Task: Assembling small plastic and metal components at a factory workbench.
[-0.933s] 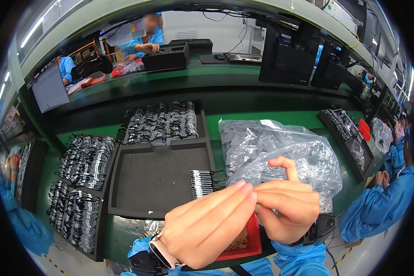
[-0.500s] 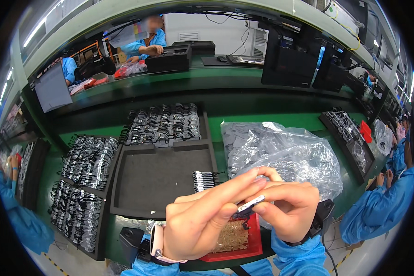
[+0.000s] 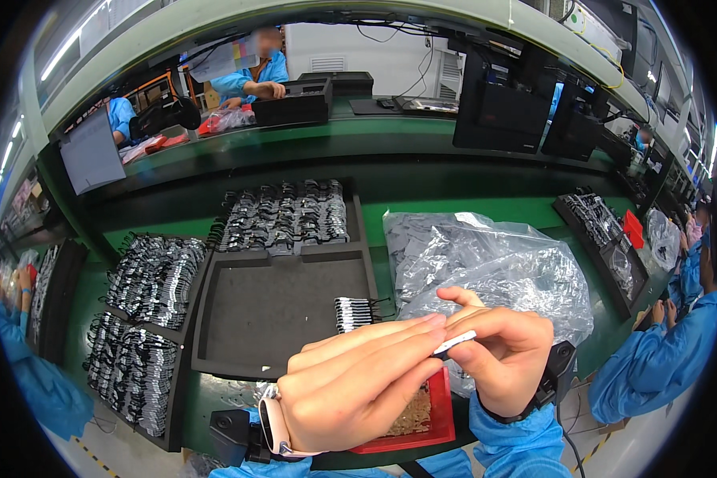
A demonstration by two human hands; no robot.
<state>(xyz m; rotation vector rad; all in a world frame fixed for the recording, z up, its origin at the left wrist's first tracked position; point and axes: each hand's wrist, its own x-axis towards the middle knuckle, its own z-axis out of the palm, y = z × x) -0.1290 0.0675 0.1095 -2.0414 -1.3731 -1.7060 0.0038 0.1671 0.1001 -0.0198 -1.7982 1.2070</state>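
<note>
A small flat electronic part point(image 3: 455, 343) with a whitish, narrow face is held up between my hands. My right hand point(image 3: 498, 350) pinches its outer end between thumb and fingers. From the other side my left hand point(image 3: 354, 378) closes on the part, its long fingers laid over it and hiding most of it. Below the hands stands a red bin point(image 3: 444, 414) of small gold-brown pieces, partly covered by my left hand. Just beyond my left fingers, a short row of silvery parts with black leads point(image 3: 354, 312) lies in a dark foam tray point(image 3: 271, 307).
Foam trays packed with similar parts stand at the left point(image 3: 147, 334) and behind point(image 3: 283, 215). A clear plastic bag point(image 3: 486, 259) of grey pieces lies beyond my right hand. Another filled tray point(image 3: 601, 239) is at the right. Co-workers in blue sit across and at both sides.
My left fingers have slid forward over the part, covering its black end, which showed before. The part has shifted slightly right and up. My right hand keeps its pinch.
</note>
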